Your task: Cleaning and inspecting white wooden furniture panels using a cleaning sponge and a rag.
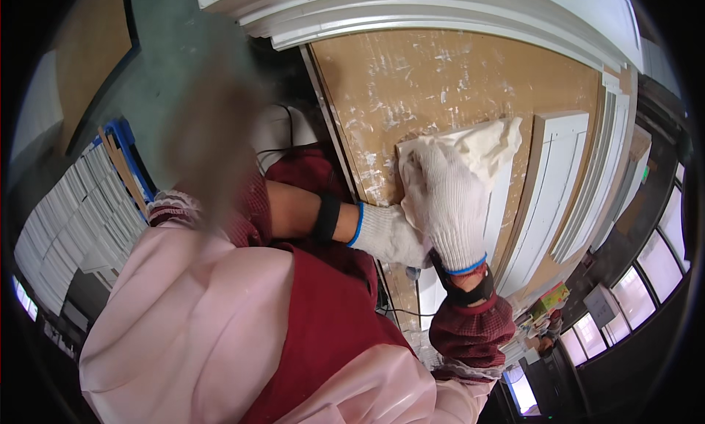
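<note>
My right hand, in a white knit glove with a blue cuff, presses down on a cream cloth with its fingers curled over it. The cloth lies bunched over the far end of a white panel on the workbench. My left hand, in the same kind of glove, reaches in from the left to the panel's near side. Its fingers are hidden behind my right hand and wrist. A small dark object shows just below the left glove; its kind cannot be made out.
The brown workbench top is marked with white smears. Beside my right hand lie a white framed panel and several white strips. White mouldings run along the far edge. A stack of white boards stands left. A blurred brown shape hangs close.
</note>
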Demonstrator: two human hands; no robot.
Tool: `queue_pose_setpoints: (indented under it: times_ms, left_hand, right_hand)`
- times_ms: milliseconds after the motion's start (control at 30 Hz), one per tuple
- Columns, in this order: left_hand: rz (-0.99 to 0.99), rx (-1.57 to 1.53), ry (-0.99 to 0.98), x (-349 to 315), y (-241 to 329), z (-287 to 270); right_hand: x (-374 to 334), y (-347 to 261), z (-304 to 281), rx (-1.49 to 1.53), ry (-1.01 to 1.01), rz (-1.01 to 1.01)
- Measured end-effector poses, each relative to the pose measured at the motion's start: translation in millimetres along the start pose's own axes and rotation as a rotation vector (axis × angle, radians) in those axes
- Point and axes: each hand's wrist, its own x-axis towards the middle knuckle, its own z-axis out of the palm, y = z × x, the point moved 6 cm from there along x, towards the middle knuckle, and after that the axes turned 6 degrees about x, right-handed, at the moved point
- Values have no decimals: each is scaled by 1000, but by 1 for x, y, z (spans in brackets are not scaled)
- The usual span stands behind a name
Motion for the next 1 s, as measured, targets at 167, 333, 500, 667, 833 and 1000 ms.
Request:
queue_pose_setpoints:
  times_ms: [167,333,500,667,833,1000]
  left_hand:
    - [26,241,-162,5,24,-33]
    - [-27,-119,-222,-6,8,-25]
    - [21,162,-310,1,20,-26]
    - [-192,-517,-82,-13,-3,-21]
    - [-80,-58,-34,-2,2,-23]
    - [162,-119,227,-12,7,-28]
  right_hand:
    - [5,9,-4,-12,86,6]
    - [1,6,1,29,-147,82]
    - [5,9,-5,76,31,49]
    - [3,2,3,100,-63,109]
    - [6,6,-4,37,64,58]
    - [2,4,3,66,-22,98]
